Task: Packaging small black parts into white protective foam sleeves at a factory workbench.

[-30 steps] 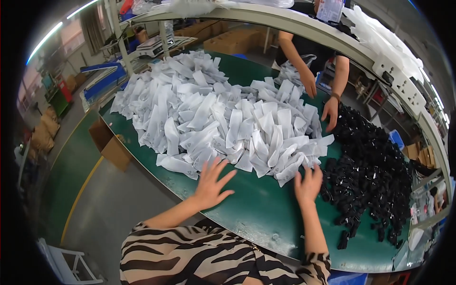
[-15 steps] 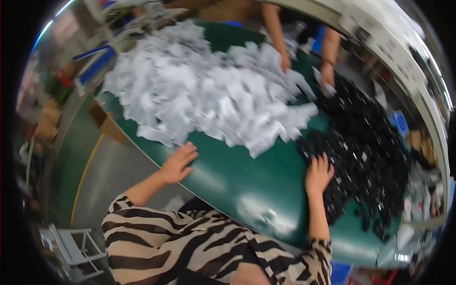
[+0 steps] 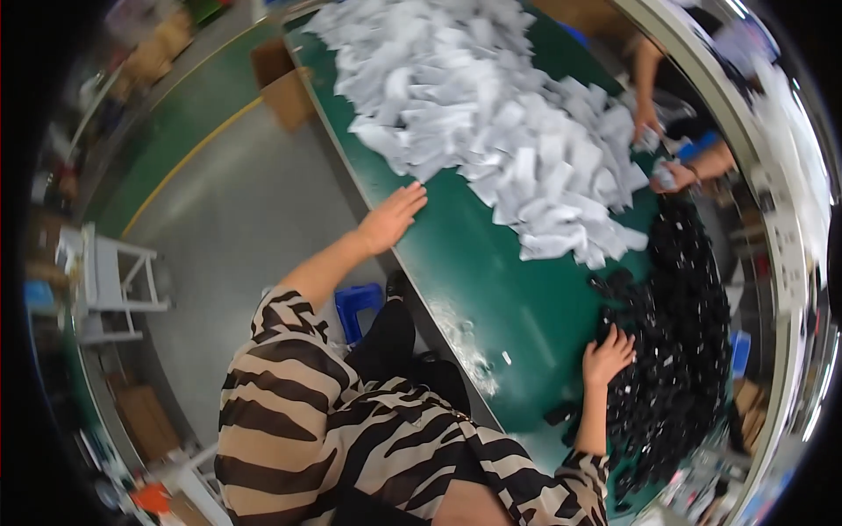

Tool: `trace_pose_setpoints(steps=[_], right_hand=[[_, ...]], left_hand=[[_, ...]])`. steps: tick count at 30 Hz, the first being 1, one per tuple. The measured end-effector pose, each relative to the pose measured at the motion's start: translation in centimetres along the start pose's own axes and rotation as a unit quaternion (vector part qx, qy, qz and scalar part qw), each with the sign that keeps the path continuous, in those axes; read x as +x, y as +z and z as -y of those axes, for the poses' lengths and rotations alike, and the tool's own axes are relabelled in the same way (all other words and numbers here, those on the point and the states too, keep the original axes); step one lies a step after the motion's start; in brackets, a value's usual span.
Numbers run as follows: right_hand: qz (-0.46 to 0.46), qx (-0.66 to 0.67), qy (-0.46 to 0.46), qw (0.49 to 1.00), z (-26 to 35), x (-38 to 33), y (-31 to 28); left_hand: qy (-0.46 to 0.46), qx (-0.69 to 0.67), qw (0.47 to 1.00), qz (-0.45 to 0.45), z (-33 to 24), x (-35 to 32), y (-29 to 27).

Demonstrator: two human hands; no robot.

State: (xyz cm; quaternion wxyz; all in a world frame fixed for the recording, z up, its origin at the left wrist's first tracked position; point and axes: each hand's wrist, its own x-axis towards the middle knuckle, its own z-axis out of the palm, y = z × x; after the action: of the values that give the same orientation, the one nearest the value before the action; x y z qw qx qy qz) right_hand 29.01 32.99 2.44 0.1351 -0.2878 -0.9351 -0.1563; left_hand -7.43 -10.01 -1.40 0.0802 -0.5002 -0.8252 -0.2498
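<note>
L hand (image 3: pixel 393 219) is over the near edge of the green worktop (image 3: pixel 517 307), fingers out straight, nr. the heaped white packets (image 3: pixel 456 96). R hand (image 3: pixel 607 358), fingers spread, is at the L edge of the black parts pile (image 3: pixel 680 324); can't tell if touching. Both well apart, nothing visibly gripped. Co-worker's hands (image 3: pixel 646 117), opp. side, hold whitish items (image 3: pixel 647 138).

Striped dark brown-black over beige, zebra-like, across the shirt (image 3: pixel 289 394); plain black down the trousers (image 3: pixel 386 346). White to pale grey throughout the heaped pouches (image 3: pixel 491 105); black, flecked with white, throughout the heaped pieces (image 3: pixel 680 307). Green over the table (image 3: pixel 517 316); bright blue on the stool (image 3: pixel 347 309); brown on the carton (image 3: pixel 288 101); grey and green on the floor (image 3: pixel 237 228).
</note>
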Motion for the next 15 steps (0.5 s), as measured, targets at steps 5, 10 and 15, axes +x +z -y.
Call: trace_pose_setpoints(steps=[5,10,15], right_hand=[[-0.06,0.228,-0.133,0.963,11.1,6.0,-5.2],[0.021,0.533,-0.291,0.794,32.6,9.9,-14.3],[0.083,0.587,-0.418,0.688,49.9,13.1,-20.3]], left_hand=[[-0.166,-0.031,0.986,0.009,-3.8,-15.7,-2.6],[-0.446,0.038,0.894,-0.019,-4.4,-35.8,-4.3],[-0.653,0.04,0.755,-0.04,-4.2,-47.3,-5.2]])
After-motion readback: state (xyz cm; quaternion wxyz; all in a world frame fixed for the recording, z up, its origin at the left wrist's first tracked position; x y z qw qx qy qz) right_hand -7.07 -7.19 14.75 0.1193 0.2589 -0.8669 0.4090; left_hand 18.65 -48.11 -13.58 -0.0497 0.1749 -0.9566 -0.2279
